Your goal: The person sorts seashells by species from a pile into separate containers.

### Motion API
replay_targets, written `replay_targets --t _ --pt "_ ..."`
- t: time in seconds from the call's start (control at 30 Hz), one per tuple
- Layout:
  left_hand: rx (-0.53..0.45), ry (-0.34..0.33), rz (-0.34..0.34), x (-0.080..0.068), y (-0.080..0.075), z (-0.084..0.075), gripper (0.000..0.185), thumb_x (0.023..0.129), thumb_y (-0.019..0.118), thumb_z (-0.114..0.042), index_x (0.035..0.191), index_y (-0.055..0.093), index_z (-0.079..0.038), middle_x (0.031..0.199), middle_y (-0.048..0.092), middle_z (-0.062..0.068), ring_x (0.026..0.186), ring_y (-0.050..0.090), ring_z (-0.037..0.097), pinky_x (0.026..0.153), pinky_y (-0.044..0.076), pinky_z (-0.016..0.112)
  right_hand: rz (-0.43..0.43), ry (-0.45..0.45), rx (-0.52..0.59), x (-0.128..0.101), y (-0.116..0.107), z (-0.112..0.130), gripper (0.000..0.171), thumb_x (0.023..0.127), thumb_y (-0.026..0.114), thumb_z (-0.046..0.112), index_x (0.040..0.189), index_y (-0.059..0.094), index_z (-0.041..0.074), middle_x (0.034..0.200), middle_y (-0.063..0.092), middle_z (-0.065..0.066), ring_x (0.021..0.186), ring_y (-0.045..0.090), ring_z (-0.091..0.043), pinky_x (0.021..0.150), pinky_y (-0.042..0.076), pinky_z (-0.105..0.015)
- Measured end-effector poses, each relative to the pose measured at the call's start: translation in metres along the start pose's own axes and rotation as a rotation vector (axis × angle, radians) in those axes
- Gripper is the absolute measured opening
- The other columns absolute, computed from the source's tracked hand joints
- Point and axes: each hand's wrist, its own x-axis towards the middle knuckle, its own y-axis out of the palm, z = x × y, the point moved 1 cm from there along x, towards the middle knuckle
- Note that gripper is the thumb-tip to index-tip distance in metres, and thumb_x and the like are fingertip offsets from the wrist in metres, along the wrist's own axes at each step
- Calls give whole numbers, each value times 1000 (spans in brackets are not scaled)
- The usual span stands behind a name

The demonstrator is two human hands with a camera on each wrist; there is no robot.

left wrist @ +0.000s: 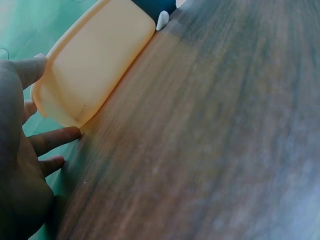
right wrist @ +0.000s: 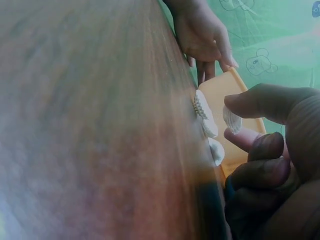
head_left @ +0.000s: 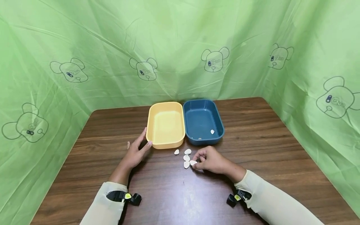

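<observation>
Pinching a white shell (head_left: 193, 162), right hand (head_left: 211, 160) hovers just before blue tray (head_left: 217, 139).

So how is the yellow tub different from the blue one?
The yellow tub is pale and holds nothing; the blue tub is dark and has a white shell inside. The left hand touches only the yellow tub. Both are rounded rectangles, side by side.

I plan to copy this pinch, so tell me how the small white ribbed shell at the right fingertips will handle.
The small white ribbed shell looks thin and rigid, so probably light and somewhat brittle. Its ridges probably give the right hand grip. Its curved shape may make it rock when set down.
</observation>
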Motion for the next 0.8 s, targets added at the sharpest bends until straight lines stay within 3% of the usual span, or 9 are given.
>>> replay_targets --t 0.2,0.8 --pt "-15 0 -4 0 2 1 73 113 56 -48 176 19 -39 179 32 9 168 24 45 123 -20 83 -63 -54 -40 1 -4 3 10 84 87 3 92 82 4 55 42 10 50 39 3 50 32 -16" --pt "-11 -1 -3 -2 0 0 73 113 57 -47 176 19 -39 180 31 8 168 25 45 123 -19 83 -70 -113 -89 4 -10 23 9 86 87 4 93 82 3 56 40 11 51 36 3 51 29 -17"
